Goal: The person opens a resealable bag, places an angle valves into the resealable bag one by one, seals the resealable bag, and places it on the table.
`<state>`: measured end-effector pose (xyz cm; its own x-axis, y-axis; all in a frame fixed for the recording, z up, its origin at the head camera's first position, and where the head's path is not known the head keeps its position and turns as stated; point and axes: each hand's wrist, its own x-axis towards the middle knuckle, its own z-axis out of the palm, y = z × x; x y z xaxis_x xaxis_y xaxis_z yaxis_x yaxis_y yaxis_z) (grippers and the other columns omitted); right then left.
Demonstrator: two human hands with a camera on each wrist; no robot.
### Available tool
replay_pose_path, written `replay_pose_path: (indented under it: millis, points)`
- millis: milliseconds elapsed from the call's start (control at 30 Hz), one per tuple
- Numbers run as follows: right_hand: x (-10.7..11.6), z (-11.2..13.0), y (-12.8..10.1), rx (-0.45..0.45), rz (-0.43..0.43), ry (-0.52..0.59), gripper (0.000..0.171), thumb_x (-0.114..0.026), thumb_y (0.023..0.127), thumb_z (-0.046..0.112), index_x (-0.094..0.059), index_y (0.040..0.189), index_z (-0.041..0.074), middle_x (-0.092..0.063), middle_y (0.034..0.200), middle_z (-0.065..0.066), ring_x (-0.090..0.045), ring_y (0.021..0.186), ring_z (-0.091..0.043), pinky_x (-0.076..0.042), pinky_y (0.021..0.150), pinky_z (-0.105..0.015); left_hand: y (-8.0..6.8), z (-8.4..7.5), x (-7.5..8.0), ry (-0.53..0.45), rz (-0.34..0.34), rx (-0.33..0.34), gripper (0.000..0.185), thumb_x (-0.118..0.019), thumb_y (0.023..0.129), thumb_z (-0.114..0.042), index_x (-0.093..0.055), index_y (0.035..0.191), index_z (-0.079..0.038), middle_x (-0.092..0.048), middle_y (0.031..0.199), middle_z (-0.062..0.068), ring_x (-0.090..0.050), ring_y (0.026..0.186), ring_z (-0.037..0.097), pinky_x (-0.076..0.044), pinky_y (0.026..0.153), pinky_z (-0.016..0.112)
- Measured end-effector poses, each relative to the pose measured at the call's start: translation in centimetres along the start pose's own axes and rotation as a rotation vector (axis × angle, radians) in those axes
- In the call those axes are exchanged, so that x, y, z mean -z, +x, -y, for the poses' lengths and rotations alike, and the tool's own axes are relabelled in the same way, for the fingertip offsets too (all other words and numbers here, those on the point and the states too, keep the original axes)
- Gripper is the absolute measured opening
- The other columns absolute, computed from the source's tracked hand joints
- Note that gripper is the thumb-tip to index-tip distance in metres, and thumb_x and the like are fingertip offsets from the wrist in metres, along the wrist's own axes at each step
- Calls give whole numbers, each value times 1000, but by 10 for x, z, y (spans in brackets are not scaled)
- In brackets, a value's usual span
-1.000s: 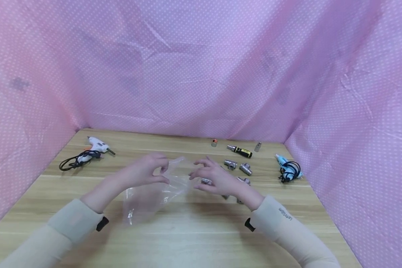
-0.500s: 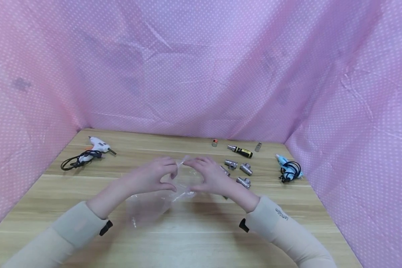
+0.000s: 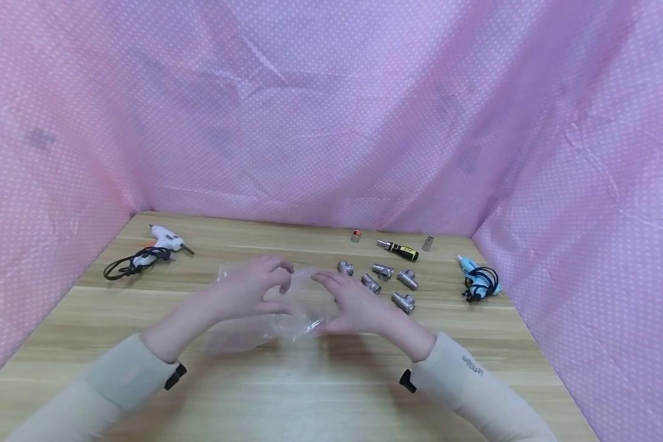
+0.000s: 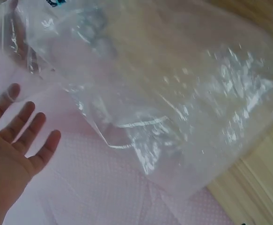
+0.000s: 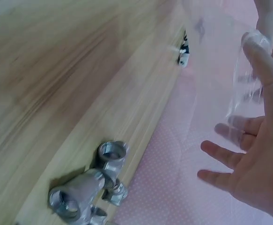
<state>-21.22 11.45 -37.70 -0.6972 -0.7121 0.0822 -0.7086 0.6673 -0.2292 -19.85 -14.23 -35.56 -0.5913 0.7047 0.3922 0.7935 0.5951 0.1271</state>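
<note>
The clear plastic bag (image 3: 276, 310) hangs just above the middle of the wooden table (image 3: 320, 393), pinched at its top edge by the left hand (image 3: 248, 291) and by the thumb and forefinger of the right hand (image 3: 356, 304), whose other fingers spread loose. It looks empty so far, its mouth seemingly being worked open. The metal pipe fittings (image 3: 383, 283) lie loose beside the right hand, none bagged yet.

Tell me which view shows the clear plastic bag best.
The left wrist view: the clear plastic bag fills most of the frame, creases and glare plain. The head view shows it small and faint between the left hand and right hand. The right wrist view catches only a strip at the fingers.
</note>
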Motion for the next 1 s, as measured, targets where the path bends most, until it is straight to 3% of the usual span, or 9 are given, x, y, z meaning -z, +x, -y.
replay_pose_path:
  millis: [67, 167, 300, 400, 500, 633, 800, 1000]
  points:
    - [-1, 2, 1, -4, 10, 18, 111, -69, 63, 70, -28, 148, 12, -32, 151, -9, -36, 134, -28, -36, 106, -44, 4, -5, -3, 1, 14, 32, 37, -64, 79, -57, -55, 77, -21, -59, 114, 4, -59, 98, 21, -53, 77, 34]
    - [-3, 5, 2, -12, 11, 27, 116, -72, 61, 68, -25, 149, 9, -28, 152, -12, -35, 135, -29, -37, 106, -42, 10, -11, -11, 8, 20, 103, 36, -61, 83, -55, -55, 71, -22, -60, 102, 0, -57, 85, 14, -51, 68, 27]
    - [-7, 7, 4, -12, -3, 23, 118, -74, 60, 66, -24, 149, 8, -26, 153, -12, -34, 136, -29, -38, 106, -43, 13, -13, -18, 7, 31, 188, 24, -69, 81, -36, -57, 70, -19, -57, 82, -6, -48, 66, 6, -44, 56, 19]
    - [-7, 8, 4, -6, -19, 19, 118, -75, 60, 65, -25, 149, 7, -28, 152, -12, -34, 136, -28, -37, 106, -41, 12, -13, -19, -25, 74, 222, 13, -70, 74, -20, -63, 85, -16, -58, 82, -6, -46, 61, 4, -41, 52, 18]
    - [-6, 8, 4, -3, -28, 21, 117, -75, 59, 66, -26, 149, 8, -30, 151, -12, -35, 135, -26, -36, 107, -40, 9, -11, -19, -69, 131, 243, 41, -66, 72, -12, -63, 113, -15, -63, 100, 0, -48, 64, 4, -45, 58, 21]
    - [-6, 6, 3, 26, -28, 13, 115, -73, 62, 67, -26, 148, 7, -30, 151, -12, -35, 135, -26, -36, 107, -39, 7, -8, -16, -154, 203, 278, 71, -63, 73, -8, -44, 141, -18, -54, 129, 12, -48, 60, 3, -48, 58, 22]
    - [-7, 6, 2, 59, -16, -11, 110, -70, 66, 66, -27, 148, 5, -31, 150, -13, -34, 136, -26, -33, 109, -37, 5, -3, -16, -317, 227, 277, 78, -60, 74, -2, -34, 147, -14, -36, 147, 13, -46, 55, 3, -46, 50, 20]
    - [-8, 6, 0, 64, -17, -10, 107, -69, 68, 65, -28, 147, 5, -33, 149, -14, -35, 135, -26, -35, 108, -39, 2, 9, -19, -484, 194, 221, 77, -68, 76, -9, -35, 146, -9, -36, 148, 6, -50, 68, 7, -49, 56, 21]
